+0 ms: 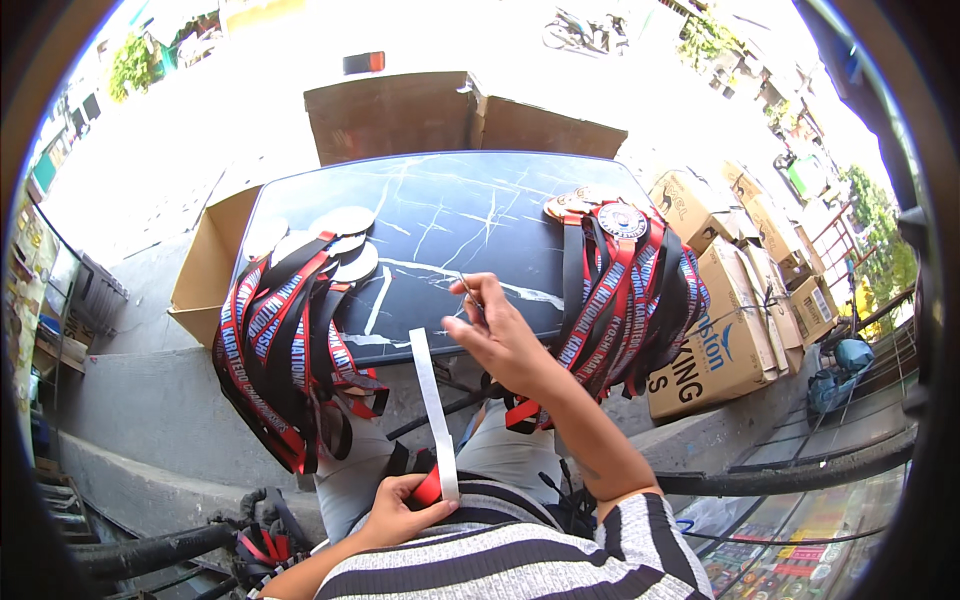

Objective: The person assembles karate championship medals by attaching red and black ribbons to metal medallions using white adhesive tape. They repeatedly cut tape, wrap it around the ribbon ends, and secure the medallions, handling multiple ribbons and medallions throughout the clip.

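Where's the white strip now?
In the head view, the white strip runs from the left hand up to the near edge of the table, left of the right hand.

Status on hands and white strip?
Left hand pinches long, flat white strip. Right hand apart from it, contents unclear. Black-and-red ribbon bundles either side.

So the strip (433, 400) is long, flat and white, pinched at the bottom in the left hand (400, 515). It runs up fairly straight, tilted a bit left, its top end overlapping the tabletop's (455, 230) near edge in view. The red band (428, 487) beside its base curves, partly hidden.
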The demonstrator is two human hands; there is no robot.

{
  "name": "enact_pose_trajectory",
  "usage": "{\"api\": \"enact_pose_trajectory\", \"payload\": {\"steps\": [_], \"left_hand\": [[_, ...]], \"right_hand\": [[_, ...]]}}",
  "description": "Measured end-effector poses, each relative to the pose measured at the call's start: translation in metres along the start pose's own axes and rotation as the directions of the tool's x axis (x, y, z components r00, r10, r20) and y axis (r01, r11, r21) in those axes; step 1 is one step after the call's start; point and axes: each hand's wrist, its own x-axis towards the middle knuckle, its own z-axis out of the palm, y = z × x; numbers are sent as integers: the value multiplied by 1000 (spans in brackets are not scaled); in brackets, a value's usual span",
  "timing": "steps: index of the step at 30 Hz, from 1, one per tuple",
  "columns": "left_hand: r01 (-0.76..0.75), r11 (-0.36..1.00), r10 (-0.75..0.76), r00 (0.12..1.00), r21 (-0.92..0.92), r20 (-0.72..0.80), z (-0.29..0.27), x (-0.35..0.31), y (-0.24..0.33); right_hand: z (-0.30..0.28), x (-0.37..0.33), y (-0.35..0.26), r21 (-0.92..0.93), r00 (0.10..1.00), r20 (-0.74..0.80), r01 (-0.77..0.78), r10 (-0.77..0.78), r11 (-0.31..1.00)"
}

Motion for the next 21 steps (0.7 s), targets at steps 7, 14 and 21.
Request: {"api": "enact_pose_trajectory", "payload": {"steps": [7,14,21], "left_hand": [[124,992,-124,992,23,0,0,3,4],[116,993,-116,993,-29,6,-2,1,4],[111,992,-110,994,-65,17,-4,2,4]], "right_hand": [[-35,-43,-13,-112,988,155,44,-27,993],[-38,-67,-15,-269,934,272,-157,231,950],[-24,-64,-17,-435,887,367,-101,279,895]]}}
